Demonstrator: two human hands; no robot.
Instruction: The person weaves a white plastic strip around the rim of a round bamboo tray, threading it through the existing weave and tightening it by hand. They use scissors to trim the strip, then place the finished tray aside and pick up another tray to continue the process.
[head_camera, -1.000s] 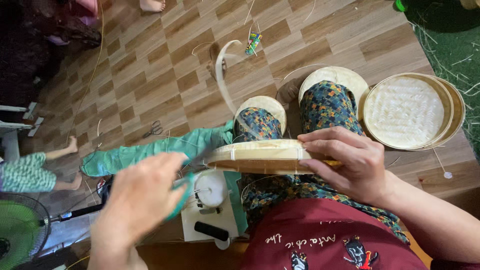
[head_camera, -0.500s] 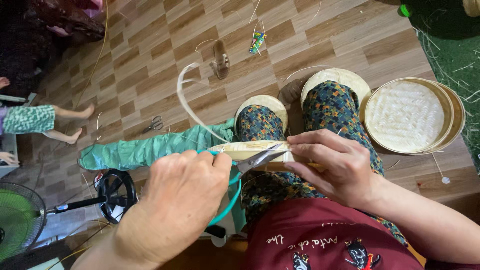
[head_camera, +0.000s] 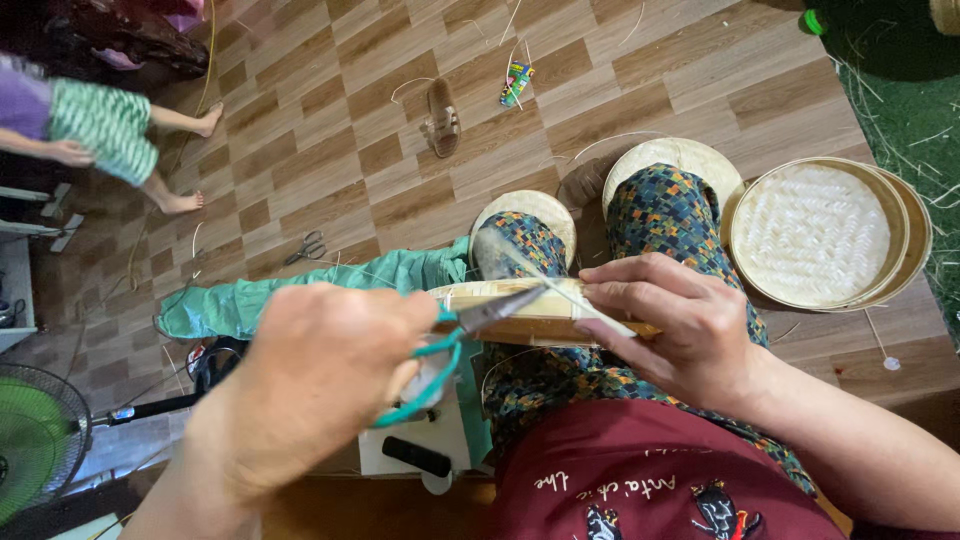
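My left hand (head_camera: 320, 370) grips teal-handled scissors (head_camera: 470, 325) whose blades point right at the rim of a round bamboo tray frame (head_camera: 530, 310) lying edge-on over my lap. My right hand (head_camera: 680, 325) clamps that frame from the right, thumb under, fingers over. A thin pale bamboo strip (head_camera: 580, 300) runs across the frame near the blades. My knees in patterned trousers (head_camera: 670, 215) sit below it.
Woven round bamboo trays (head_camera: 820, 235) are stacked at right, two more lids (head_camera: 525, 215) under my knees. Teal cloth (head_camera: 300, 290), small scissors (head_camera: 305, 248), a sandal (head_camera: 442, 118) lie on wood floor. A fan (head_camera: 35, 440) stands at left; another person's legs (head_camera: 130, 135) upper left.
My left hand came to the frame and now holds the scissors at its rim. The long curled bamboo strip that stuck up is gone. The person at left moved up.
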